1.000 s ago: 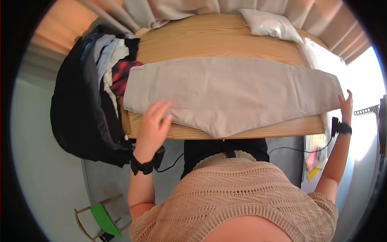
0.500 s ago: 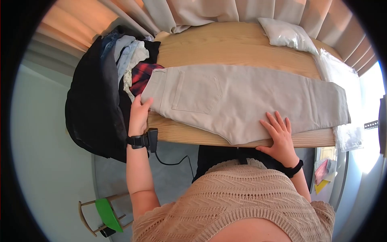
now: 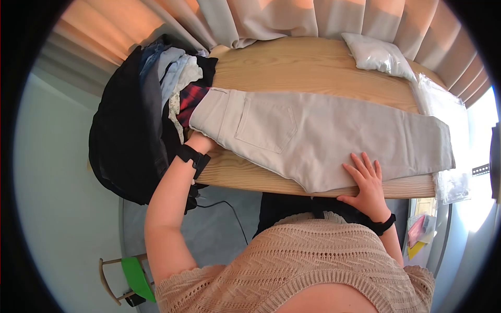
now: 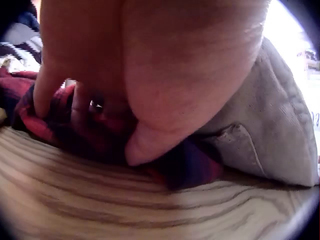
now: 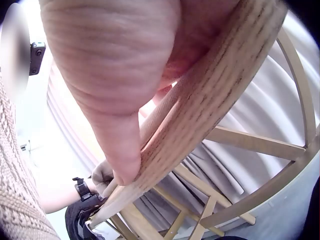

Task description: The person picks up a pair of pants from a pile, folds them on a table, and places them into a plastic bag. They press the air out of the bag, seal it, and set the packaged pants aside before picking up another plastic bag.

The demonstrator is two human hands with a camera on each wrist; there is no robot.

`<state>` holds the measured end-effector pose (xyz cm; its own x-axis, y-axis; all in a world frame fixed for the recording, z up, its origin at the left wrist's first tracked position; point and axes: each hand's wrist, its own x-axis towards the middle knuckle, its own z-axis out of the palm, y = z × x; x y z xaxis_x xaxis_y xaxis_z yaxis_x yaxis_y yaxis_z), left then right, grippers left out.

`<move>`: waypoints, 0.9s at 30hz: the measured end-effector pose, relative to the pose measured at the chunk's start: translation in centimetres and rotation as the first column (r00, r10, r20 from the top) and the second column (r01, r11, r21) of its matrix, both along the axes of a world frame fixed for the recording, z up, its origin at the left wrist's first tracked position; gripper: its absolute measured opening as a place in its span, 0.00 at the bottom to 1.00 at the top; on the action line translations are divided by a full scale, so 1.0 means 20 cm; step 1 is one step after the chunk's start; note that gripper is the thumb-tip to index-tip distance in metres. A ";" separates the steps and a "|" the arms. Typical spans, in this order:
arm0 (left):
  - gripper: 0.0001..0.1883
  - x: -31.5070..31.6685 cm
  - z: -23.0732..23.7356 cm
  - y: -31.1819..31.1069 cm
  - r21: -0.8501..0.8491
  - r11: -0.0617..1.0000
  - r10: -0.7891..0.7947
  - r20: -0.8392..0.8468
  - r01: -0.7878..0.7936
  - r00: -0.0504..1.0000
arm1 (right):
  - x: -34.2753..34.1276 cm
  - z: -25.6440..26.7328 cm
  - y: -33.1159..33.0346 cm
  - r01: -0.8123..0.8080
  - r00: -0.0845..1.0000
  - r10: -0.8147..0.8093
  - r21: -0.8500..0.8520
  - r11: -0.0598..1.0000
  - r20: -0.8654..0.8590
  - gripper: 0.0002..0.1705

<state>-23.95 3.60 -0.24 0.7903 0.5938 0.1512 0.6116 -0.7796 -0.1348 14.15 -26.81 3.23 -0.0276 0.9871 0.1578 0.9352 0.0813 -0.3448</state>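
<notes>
Light beige trousers (image 3: 344, 130), folded lengthwise, lie across the table with the waistband at the left and a back pocket facing up. My left hand (image 3: 202, 142) reaches beneath the waistband edge, its fingers hidden in the head view. From the left wrist, its bent fingers and thumb grip red and dark plaid cloth (image 4: 37, 125) on the wood, close beside the trousers. My right hand (image 3: 367, 187) rests with spread fingers on the trousers near the front edge. Its thumb (image 5: 125, 165) lies against the table's edge in the right wrist view.
A large black bag (image 3: 122, 130) holding several garments (image 3: 177, 70) stands at the table's left. A clear-wrapped white packet (image 3: 377, 53) and transparent plastic bags (image 3: 443, 99) lie at the right. Curtains (image 3: 282, 21) hang behind the wooden table (image 3: 282, 62).
My right hand came from the far leg end onto the middle of the trousers. My left hand moved to the waistband, then slid under it onto the plaid cloth. The pocket came into view.
</notes>
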 end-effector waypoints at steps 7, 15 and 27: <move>0.13 -0.47 0.32 -0.18 0.156 0.799 0.577 -0.471 -0.580 0.668 | 0.01 0.01 0.01 0.005 1.000 -0.005 -0.011 1.000 0.005 0.46; 0.18 -0.31 0.24 0.01 0.228 0.510 0.683 -0.693 -0.829 0.229 | 0.05 -0.02 0.02 0.004 1.000 -0.004 -0.009 1.000 -0.002 0.45; 0.25 0.46 0.41 -0.79 -0.348 0.922 -0.084 0.255 0.173 0.963 | 0.07 -0.04 0.00 -0.033 0.999 0.032 0.054 0.998 0.017 0.42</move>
<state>-14.78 -12.25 7.89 0.8327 0.5380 0.1312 0.4824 -0.8211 0.3053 15.55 -26.77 2.34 -0.0628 0.9756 0.2106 0.9371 0.1302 -0.3239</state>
